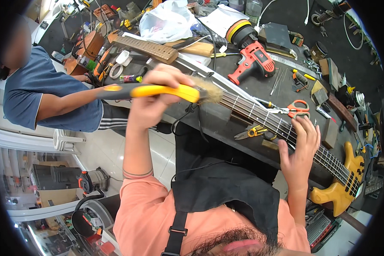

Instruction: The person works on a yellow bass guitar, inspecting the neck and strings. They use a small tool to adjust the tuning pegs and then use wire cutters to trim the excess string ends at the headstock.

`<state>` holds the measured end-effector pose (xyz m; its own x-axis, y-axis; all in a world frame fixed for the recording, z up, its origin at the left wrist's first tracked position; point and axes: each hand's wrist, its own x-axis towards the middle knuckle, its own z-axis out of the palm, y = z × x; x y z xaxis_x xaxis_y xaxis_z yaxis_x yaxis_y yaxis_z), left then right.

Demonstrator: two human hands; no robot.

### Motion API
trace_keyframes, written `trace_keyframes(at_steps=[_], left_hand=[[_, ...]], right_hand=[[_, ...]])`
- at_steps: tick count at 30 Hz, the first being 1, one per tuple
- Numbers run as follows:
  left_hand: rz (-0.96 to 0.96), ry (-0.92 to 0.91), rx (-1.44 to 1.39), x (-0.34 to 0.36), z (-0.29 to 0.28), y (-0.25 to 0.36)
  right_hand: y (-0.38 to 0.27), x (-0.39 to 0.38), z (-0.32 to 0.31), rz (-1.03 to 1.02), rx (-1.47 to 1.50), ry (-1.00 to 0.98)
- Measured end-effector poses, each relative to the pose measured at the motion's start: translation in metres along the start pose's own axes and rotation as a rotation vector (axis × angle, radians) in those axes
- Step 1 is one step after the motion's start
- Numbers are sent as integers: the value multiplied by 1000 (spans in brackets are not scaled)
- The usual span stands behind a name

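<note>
My left hand (155,94) is closed around the yellow-and-black handle of a brush (164,91). Its tan bristles (212,92) are over the headstock end of a bass guitar and look slightly blurred. The long fretted neck (260,113) of the bass runs down to the right, to a glossy yellow wooden body (335,195) with dark pickups and knobs. Over the neck, nearer the body, my right hand (301,147) lies with fingers stretched and thumb apart, touching the strings. Bristles and fingers hide parts of the instrument.
Beyond the neck lie orange-handled scissors (298,108), a red power polisher (256,64) and a steel ruler (292,64). Yellow snips (251,132) are on the near side. A loose guitar neck (147,47) lies further back. Another person (51,89) in blue stands at the left.
</note>
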<state>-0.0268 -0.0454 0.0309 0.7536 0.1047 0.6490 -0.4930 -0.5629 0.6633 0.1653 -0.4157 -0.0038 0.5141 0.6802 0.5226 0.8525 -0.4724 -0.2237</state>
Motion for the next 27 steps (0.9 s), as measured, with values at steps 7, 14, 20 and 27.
trace_keyframes(at_steps=[7, 14, 20, 27], left_hand=[[-399, 58, 742, -15, -75, 6], [-175, -68, 192, -10, -19, 3], [-319, 237, 407, -19, -66, 13], [-586, 173, 363, -30, -44, 10]], right_hand=[[9, 1, 7, 21, -36, -192], [8, 2, 10, 27, -18, -182], [9, 2, 10, 37, -21, -193], [10, 1, 12, 18, -39, -189]])
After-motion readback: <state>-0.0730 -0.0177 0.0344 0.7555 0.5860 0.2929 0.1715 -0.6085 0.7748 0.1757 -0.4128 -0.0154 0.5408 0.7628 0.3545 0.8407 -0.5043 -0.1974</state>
